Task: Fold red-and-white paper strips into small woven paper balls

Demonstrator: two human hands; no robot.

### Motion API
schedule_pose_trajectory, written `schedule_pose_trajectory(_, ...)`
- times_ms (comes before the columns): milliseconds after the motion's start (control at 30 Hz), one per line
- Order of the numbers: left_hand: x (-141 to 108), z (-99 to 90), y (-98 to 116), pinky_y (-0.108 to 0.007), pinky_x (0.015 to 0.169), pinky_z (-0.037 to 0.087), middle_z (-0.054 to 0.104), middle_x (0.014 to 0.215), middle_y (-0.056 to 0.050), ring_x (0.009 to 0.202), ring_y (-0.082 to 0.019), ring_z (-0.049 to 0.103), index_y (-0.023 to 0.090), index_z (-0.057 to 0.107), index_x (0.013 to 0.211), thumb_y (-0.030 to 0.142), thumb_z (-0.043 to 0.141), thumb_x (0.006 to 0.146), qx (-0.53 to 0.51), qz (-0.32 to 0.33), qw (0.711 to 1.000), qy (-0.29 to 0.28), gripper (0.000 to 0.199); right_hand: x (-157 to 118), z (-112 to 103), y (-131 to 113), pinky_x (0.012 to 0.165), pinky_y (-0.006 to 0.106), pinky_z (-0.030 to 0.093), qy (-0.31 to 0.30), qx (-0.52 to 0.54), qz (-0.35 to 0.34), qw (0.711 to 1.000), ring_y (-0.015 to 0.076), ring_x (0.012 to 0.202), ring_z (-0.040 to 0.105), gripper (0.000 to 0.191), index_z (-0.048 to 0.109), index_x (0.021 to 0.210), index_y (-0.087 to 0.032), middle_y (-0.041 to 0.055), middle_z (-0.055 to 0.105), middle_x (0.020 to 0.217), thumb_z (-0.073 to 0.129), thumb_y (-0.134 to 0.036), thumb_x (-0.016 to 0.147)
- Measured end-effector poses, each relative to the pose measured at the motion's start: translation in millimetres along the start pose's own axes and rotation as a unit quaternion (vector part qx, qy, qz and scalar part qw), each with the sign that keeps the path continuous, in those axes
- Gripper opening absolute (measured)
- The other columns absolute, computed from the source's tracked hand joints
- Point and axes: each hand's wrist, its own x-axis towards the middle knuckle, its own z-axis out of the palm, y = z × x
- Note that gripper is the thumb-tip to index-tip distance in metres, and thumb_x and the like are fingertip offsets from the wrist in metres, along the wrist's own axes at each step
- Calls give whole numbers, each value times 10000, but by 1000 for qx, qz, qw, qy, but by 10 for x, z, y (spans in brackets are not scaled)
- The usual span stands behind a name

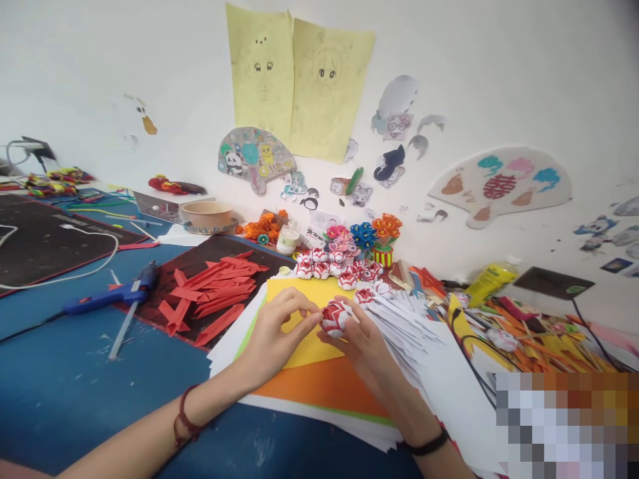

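A white wall (164,60) rises along the back edge of the blue desk (60,379), bearing two yellow drawings (327,100), two fans (542,189) and stickers (392,163) in soft light.

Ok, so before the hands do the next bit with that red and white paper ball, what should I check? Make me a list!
1. Ball held: ok. The right hand has the red-and-white paper ball in its fingers.
2. Left hand close by: ok. Its fingertips are at the ball's left edge.
3. Red folded strips set out: ok. They're piled on the dark mat.
4. White paper pieces stacked neatly: not ok. They're fanned out loosely.
5. Blue glue gun cool: cannot tell. Heat doesn't show.
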Motion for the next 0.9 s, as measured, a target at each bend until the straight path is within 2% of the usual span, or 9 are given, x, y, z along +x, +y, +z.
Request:
schedule_pose_trajectory(67,14,-15,-1,-250,606,357,602,800,-30,738,-137,514,181,673,843,327,587,923,-5,-18,1000,11,187,11,-18,18,957,466,514,-3,-12,-7,1000,203,933,682,476,563,1224,-248,58,677,1086,728,-436,819)
schedule_pose_trajectory(167,17,-16,-1,-249,581,339,594,766,-21,678,-124,478,176,666,816,357,577,924,-24,-27,999,-7,229,25,-36,50,936,457,521,-10,-40,-19,999,232,972,681,533,560,1231,-242,76,681,1109,751,-463,786)
schedule_pose_trajectory(267,3,-3,10,-248,598,346,597,775,-25,706,-127,501,170,666,814,351,555,937,-32,-20,999,-32,245,30,-42,67,927,426,520,-12,-62,-39,997,238,1021,663,545,554,1232,-244,85,663,1165,768,-448,774)
schedule_pose_trajectory(467,-5,2,22,-248,636,361,595,791,-27,752,-134,531,171,683,821,332,554,941,-19,-22,999,-34,239,24,-59,77,900,384,524,-23,-84,-65,994,219,1021,654,501,530,1226,-264,73,656,1155,758,-399,801)
schedule_pose_trajectory(900,11,9,-11,-246,566,329,593,732,-17,639,-116,471,174,695,777,373,573,918,-13,-62,998,-30,273,12,-31,55,870,405,538,-21,-106,-69,992,232,978,660,523,544,1192,-268,66,657,1118,788,-416,755)
